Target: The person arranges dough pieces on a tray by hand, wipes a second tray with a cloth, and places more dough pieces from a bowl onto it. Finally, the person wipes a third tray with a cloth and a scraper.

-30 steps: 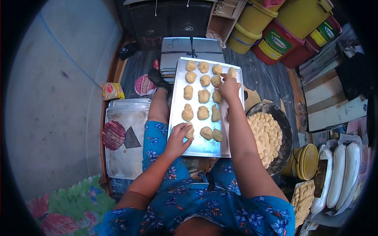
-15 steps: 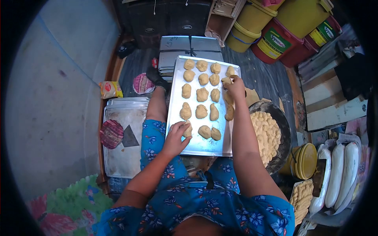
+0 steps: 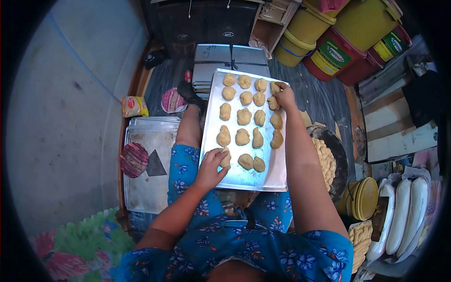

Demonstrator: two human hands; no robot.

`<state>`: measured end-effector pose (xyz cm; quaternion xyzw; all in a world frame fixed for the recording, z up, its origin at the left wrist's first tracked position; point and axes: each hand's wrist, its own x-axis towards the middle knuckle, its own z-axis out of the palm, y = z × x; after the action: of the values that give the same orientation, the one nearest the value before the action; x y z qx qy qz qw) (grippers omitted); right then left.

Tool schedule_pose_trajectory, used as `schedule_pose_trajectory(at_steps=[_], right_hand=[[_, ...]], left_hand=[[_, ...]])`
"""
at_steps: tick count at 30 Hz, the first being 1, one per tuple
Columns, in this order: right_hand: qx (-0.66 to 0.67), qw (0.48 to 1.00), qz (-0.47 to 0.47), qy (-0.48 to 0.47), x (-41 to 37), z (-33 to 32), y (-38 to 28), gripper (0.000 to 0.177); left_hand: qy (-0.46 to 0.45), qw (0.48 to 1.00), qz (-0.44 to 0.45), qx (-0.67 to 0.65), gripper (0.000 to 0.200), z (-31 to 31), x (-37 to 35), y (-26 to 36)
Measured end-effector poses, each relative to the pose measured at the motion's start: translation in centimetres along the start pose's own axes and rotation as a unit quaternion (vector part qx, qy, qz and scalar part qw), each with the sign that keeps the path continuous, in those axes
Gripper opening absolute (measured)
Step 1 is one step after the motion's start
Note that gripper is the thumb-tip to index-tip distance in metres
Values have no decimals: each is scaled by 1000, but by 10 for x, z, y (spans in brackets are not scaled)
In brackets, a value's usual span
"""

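The right hand [image 3: 286, 97], fingers partly curled, touches the dough piece [image 3: 274, 87] at the tray's far right corner; half a second ago it was at the next piece nearer. The left hand [image 3: 210, 170] stays by the left edge towards the near corner, fingers bent against another dough piece [image 3: 226, 159]. I cannot tell how firmly either grips.

Rows of dough lie between them. The elongated lump [image 3: 257, 138] points from near edge to far, along the long axis of the metal tray [image 3: 251, 182]. The tray's near edge lies over the person's thighs.

Past its right edge, a dark basin [image 3: 342, 181] holds more dough [image 3: 326, 162] on the floor [image 3: 324, 105]; past its far edge sits a tied stack [image 3: 213, 54].
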<state>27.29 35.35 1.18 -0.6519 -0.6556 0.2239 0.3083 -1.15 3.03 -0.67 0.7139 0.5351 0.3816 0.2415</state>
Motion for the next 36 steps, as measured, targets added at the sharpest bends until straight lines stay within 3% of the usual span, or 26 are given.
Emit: schedule_pose_trajectory(at_steps=[4,7,11,15,21,25,27,28,31,36], right_hand=[[-23,994,-20,103,-18,-7,-3,52],[13,999,18,46,-55,-25,9,53],[-65,996,52,-45,-131,-33,-20,56],[-5,993,118,8,-148,-33,-52,48],[-33,991,30,126,-164,-27,-29,48],[-13,996,88,18,-225,-51,-53,56],[-87,996,-4,36,-243,-40,-46,63],[-58,997,16,43,-250,-35,-50,63],[-2,992,-39,120,-244,-8,-15,58],[9,984,-88,157,-247,-15,-27,52]], left_hand=[[1,1000,6,-4,51,-2,0,1],[4,1000,7,0,52,-1,0,1],[6,1000,0,13,53,1,0,1],[8,1000,11,20,53,3,0,0],[13,1000,13,24,51,1,-2,4],[20,999,19,24,51,3,-2,4],[25,999,29,27,50,4,-1,4],[25,999,26,29,49,4,-2,4],[27,999,32,33,50,5,-1,7],[38,998,39,43,53,7,-3,5]])
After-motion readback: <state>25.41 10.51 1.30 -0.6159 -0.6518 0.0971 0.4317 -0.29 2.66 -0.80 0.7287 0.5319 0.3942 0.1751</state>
